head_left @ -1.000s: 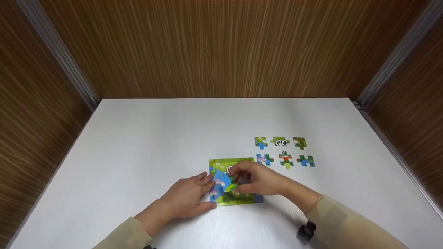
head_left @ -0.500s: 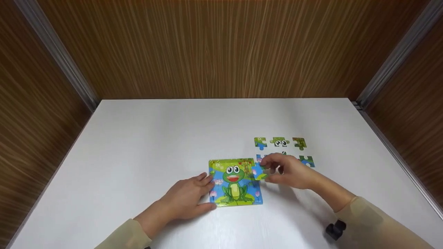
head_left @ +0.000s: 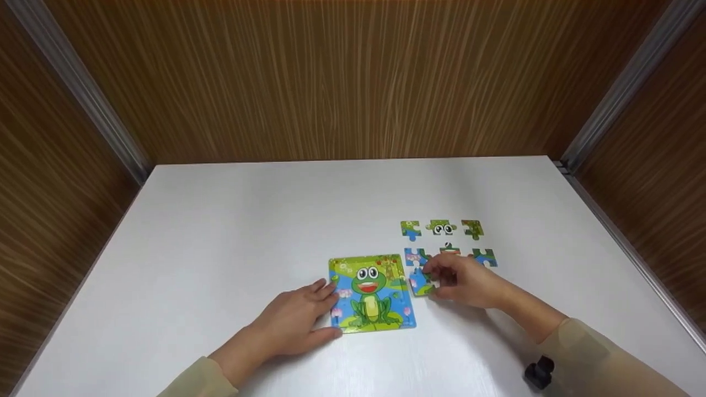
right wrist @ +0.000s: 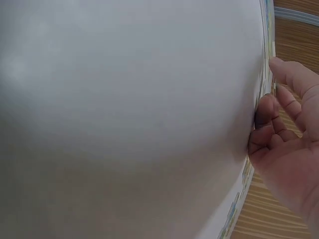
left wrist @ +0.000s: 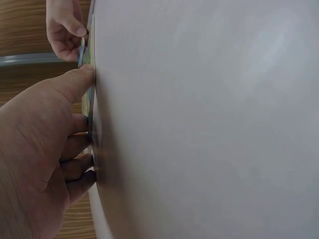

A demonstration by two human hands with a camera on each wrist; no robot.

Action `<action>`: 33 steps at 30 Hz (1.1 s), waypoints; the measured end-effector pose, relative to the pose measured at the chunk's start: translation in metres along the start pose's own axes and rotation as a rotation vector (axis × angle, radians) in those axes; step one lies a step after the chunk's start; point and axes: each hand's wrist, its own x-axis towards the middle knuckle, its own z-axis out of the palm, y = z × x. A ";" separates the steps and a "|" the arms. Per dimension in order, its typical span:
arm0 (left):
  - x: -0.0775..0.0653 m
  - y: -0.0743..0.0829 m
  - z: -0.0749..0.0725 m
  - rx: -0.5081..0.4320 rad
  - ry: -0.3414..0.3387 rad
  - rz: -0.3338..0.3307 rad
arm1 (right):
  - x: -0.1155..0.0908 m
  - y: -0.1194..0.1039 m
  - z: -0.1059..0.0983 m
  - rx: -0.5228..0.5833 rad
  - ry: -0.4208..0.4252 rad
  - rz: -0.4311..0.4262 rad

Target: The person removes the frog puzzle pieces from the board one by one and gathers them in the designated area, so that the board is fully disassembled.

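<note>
A square frog puzzle board (head_left: 370, 317), with a green frog on blue and lime, lies flat in the head view. My left hand (head_left: 289, 320) rests at its left edge, fingertips and thumb touching the rim; the left wrist view shows those fingers (left wrist: 76, 144) along the board's side. Just right of the board, my right hand (head_left: 469, 282) pinches a blue and green puzzle piece (head_left: 419, 283) by its right side, low over the table. In the right wrist view, the curled fingers (right wrist: 264, 112) are down at table level. This hand partly covers a frog-mouth piece (head_left: 449, 249).
Above the right hand, loose pieces lie in two rows: a blue-green corner (head_left: 411, 230), frog eyes (head_left: 441, 227), a tree corner (head_left: 472, 228), a pink-flower piece (head_left: 415, 256) and a blue-green edge piece (head_left: 485, 257). Wood-grain panels (head_left: 353, 82) wall in the white table (head_left: 220, 220).
My right hand has lifted the piece off the board, carried it right, and lowered it below the second row of pieces. The frog picture is uncovered. The left hand has stayed at the board's edge.
</note>
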 end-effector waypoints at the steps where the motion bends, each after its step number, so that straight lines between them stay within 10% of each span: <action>1: -0.001 0.000 0.000 0.003 0.001 -0.001 | 0.000 0.000 0.001 0.000 -0.001 0.002; 33: -0.002 0.002 -0.001 -0.013 -0.001 -0.015 | 0.001 0.007 0.004 0.004 -0.004 0.021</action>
